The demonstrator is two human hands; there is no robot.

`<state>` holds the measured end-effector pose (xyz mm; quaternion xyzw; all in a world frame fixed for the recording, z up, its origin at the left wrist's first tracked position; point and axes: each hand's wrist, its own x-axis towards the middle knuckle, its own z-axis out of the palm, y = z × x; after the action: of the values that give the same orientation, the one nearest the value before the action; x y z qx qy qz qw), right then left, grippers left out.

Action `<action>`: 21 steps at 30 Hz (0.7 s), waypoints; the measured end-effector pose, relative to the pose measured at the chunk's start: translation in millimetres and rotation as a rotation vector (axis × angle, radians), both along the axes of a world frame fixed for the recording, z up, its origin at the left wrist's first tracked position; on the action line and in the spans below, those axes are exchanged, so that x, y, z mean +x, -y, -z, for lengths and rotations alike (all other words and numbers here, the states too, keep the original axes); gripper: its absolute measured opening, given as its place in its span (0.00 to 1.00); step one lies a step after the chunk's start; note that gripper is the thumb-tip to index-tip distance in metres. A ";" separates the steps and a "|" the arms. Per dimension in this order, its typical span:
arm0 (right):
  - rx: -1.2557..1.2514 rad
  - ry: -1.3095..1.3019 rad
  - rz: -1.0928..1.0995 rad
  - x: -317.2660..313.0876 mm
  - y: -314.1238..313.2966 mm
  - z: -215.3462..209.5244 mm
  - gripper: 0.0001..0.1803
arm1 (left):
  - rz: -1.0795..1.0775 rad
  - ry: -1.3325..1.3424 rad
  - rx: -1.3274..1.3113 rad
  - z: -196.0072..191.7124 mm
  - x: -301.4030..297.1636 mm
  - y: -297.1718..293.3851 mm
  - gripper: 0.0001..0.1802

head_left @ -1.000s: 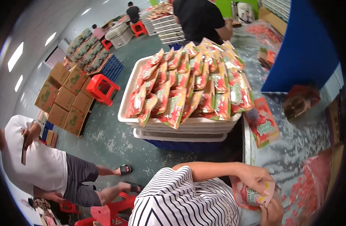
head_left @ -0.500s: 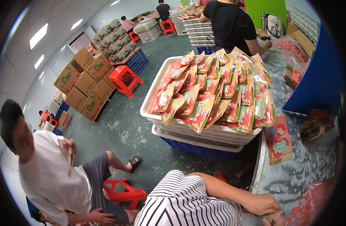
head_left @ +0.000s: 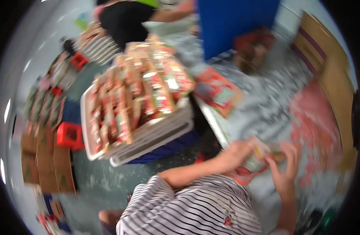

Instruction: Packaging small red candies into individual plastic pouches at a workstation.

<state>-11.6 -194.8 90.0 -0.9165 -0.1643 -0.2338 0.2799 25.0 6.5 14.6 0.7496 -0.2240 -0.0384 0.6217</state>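
Observation:
My left hand is closed on the near side of a red and green snack pouch over the grey table. Across the pouch's upper edge, my right hand pinches with thumb and fingers; motion blurs the exact grip. Another flat pouch lies by itself at the table edge, farther off. Loose pink-red pieces spread beside my right hand, partly in a clear pink bag.
To the left, filled pouches stand in rows on stacked white trays. A blue panel rises at the back with a bundle of pouches beside it. Cardboard lines the right. Someone in black works beyond.
The view has swung right and down onto the table. Both my hands and the pouch now show more fully. The seated person in white has mostly left the picture.

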 end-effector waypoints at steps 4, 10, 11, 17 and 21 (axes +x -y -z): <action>1.066 -0.404 0.127 -12.9 6.4 30.4 0.17 | 0.012 -0.710 -0.154 -45.3 8.2 8.9 0.27; 1.077 -0.412 0.155 -42.2 24.3 61.4 0.08 | 0.146 -0.725 -0.214 -14.7 8.1 37.6 0.29; 1.087 -0.404 0.181 -47.2 27.3 68.3 0.08 | 0.129 -0.735 -0.244 -14.6 5.1 45.5 0.29; 1.071 -0.437 0.238 -62.7 34.2 81.6 0.10 | 0.182 -0.592 -0.143 12.9 0.4 53.0 0.27; 1.112 -0.372 0.253 -63.9 31.2 90.4 0.09 | 0.138 -0.544 -0.103 13.3 -1.7 53.0 0.27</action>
<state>-75.5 -226.1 -0.4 -0.6707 0.1448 -0.1516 0.7115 23.3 -46.4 1.4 0.6619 -0.1010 -0.2690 0.6923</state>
